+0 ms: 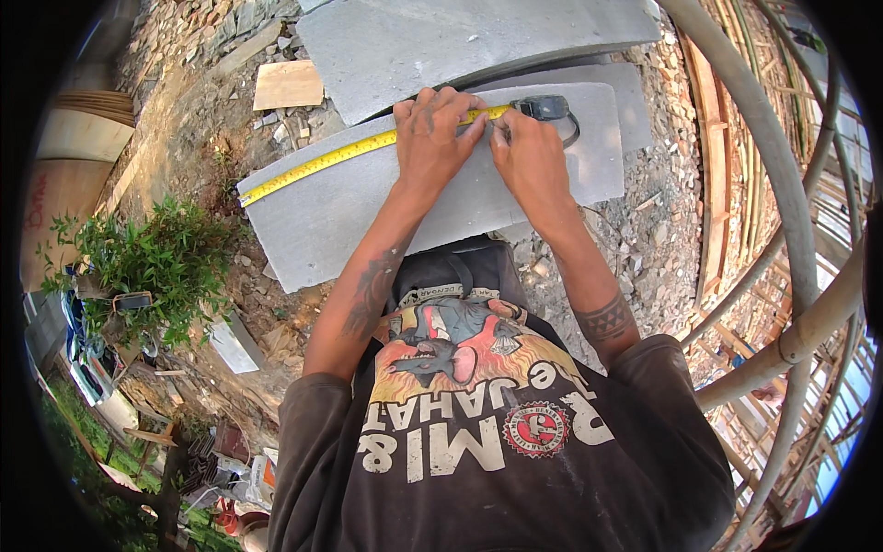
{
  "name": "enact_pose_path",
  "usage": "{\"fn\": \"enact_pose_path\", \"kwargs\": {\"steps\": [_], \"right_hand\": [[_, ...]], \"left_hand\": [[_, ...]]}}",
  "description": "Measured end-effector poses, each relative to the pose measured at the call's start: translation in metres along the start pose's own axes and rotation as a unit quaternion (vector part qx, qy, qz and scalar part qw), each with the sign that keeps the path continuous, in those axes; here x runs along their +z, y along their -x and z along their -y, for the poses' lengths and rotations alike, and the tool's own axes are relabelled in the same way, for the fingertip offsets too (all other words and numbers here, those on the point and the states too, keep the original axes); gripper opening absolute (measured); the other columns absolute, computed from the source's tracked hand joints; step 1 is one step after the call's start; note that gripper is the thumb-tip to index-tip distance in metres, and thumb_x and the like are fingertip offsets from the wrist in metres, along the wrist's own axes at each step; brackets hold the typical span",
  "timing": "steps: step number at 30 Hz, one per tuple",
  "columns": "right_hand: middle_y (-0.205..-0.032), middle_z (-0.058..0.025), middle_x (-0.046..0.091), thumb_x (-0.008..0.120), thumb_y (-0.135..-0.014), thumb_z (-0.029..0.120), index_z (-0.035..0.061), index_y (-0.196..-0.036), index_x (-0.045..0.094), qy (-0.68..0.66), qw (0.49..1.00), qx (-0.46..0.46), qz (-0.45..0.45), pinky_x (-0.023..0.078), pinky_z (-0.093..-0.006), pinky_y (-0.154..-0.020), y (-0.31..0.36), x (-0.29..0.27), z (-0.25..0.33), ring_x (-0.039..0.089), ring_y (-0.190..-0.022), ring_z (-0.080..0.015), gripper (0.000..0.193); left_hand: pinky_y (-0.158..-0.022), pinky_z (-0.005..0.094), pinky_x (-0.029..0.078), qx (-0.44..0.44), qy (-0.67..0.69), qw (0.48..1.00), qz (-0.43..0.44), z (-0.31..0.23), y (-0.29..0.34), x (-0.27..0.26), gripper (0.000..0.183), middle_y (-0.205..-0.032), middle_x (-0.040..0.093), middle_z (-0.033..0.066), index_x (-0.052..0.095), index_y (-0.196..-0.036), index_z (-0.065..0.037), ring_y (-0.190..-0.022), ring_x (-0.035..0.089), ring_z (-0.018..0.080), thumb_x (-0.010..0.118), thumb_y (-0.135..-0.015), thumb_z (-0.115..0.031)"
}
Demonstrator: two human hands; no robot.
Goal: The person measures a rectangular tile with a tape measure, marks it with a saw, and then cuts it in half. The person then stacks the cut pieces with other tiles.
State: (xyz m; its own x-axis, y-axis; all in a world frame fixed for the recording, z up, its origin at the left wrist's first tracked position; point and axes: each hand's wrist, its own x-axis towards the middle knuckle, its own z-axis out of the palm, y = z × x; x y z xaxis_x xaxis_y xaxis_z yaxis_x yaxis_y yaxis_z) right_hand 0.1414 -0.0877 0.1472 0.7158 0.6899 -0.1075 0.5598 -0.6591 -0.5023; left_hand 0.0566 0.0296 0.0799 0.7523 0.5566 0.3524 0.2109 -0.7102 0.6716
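A flat reddish-brown board sign with red lettering (51, 198) leans at the far left edge beside the green shrub, and a small orange-and-white printed package (268, 471) lies among the clutter at the lower left.

Left hand (434, 138) covers a stretch of the yellow tape measure (340, 155); right hand (529, 161) hides whatever its fingertips pinch; upper grey slab (441, 41) cut off by top edge; debris at lower left too small to identify.
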Motion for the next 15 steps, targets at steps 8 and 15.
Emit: {"fn": "enact_pose_path", "kwargs": {"steps": [8, 15], "right_hand": [[-0.080, -0.0277, 0.068, 0.071, -0.086, 0.009, -0.0031, -0.088, 0.072, 0.034, 0.999, -0.018, -0.014, 0.054, -0.0509, -0.073, -0.012, 0.002, -0.007, 0.068, -0.080, -0.0461, 0.013], [-0.084, -0.0286, 0.069, 0.068, -0.089, 0.010, -0.0035, -0.091, 0.070, 0.032, 0.995, 0.042, 0.081, 0.055, -0.0535, -0.074, 0.018, -0.011, -0.001, 0.068, -0.084, -0.0490, 0.014]], "left_hand": [[-0.080, 0.0381, 0.034, -0.004, 0.004, 1.000, 0.004, -0.001, -0.001, -0.001, 0.017, -0.082, 0.063, -0.0061, 0.075, -0.095, -0.020, -0.086, 0.057, 0.0171, 0.082, -0.079, -0.020], [-0.080, 0.0377, 0.033, -0.005, -0.003, 1.000, 0.007, -0.003, 0.001, -0.004, 0.015, -0.083, 0.063, -0.0058, 0.075, -0.095, -0.021, -0.086, 0.056, 0.0175, 0.082, -0.081, -0.021]]}}
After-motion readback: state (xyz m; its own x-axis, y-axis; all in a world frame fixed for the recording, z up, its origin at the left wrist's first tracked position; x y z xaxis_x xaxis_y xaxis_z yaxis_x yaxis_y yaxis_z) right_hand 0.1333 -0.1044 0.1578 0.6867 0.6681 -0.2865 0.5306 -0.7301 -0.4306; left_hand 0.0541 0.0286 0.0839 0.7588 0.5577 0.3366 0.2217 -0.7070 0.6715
